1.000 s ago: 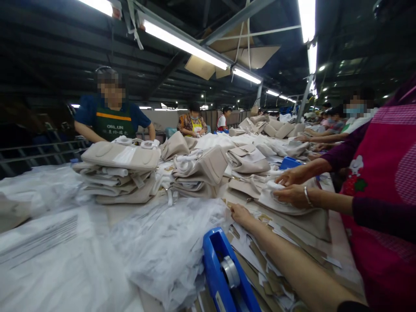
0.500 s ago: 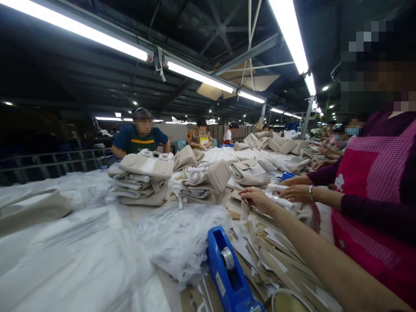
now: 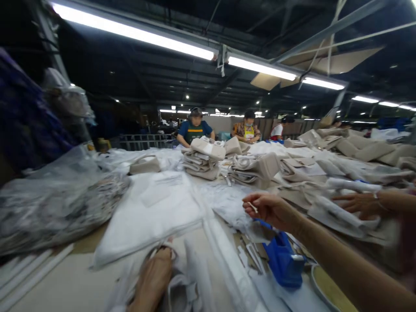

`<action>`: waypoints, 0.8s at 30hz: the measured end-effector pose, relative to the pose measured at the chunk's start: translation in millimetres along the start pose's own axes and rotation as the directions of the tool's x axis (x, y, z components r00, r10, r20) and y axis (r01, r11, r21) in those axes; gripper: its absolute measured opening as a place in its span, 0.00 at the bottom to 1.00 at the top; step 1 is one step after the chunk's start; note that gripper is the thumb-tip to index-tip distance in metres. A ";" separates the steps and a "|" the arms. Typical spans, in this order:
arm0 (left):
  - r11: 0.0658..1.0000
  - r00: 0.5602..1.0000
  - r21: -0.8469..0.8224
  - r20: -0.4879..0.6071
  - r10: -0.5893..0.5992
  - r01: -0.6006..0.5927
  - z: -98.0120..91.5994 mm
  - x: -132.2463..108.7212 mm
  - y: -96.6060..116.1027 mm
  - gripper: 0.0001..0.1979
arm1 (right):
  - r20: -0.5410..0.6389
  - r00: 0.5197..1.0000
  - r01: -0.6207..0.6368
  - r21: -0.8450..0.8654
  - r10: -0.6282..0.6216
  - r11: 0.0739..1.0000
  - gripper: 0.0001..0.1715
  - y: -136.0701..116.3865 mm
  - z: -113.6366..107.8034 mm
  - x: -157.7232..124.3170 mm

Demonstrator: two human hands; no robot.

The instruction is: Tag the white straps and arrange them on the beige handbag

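Note:
My left hand (image 3: 155,271), blurred at the bottom of the view, has its fingers curled round the strap of a beige bag (image 3: 178,292) lying with white wrapping close to me. My right hand (image 3: 271,211) is raised over the table with thumb and fingers pinched together. A small pale thing shows between those fingers, too small to name. Below the right hand stands a blue tape dispenser (image 3: 286,260). Crumpled clear plastic (image 3: 224,199) lies just left of the right hand. A stack of flat white plastic bags (image 3: 156,212) lies beyond my left hand.
Folded beige bags (image 3: 203,158) are piled further back, with more bags (image 3: 255,169) beside them. A large filled plastic sack (image 3: 61,203) lies at left. A round tub (image 3: 328,281) stands at lower right. A co-worker's hand (image 3: 360,203) touches wrapped bags at right. Several people work beyond.
The view has swung left and down. My right hand has drawn back from the card pieces near the co-worker and is above the tape dispenser. My left hand has come into view.

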State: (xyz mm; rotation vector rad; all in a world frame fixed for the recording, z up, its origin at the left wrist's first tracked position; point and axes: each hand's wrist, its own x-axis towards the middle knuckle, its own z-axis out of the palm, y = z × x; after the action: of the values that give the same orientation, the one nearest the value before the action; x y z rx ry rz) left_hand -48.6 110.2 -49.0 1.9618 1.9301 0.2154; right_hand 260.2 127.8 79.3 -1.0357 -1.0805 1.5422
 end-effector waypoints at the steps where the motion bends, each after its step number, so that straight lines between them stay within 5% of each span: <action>1: 1.000 1.000 -0.003 -0.022 -0.008 0.008 -1.9 -1.3 2.6 0.27 | 0.027 0.999 -0.029 -0.005 0.029 1.000 0.15 14.7 14.3 1.2; 7: 0.997 0.991 -0.080 -0.131 -0.029 0.019 -4.0 -12.2 7.9 0.26 | 0.009 1.000 -0.014 -0.101 0.015 0.995 0.18 92.1 68.7 23.2; 13: 0.990 0.978 -0.144 -0.207 -0.029 -0.001 -2.8 -13.7 9.1 0.26 | -0.019 0.991 0.118 -0.296 -0.129 0.948 0.16 122.6 89.1 60.3; 24: 0.943 0.901 -0.311 -0.434 -0.030 -0.118 29.2 5.0 -0.5 0.26 | 0.327 0.945 0.210 -0.537 -0.028 0.817 0.06 171.0 130.2 101.6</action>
State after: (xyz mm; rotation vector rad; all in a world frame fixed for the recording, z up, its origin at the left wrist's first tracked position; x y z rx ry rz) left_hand -38.1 110.5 -76.7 1.8369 1.9383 1.0010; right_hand 78.0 180.2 -64.1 -1.1029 -1.8697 1.3256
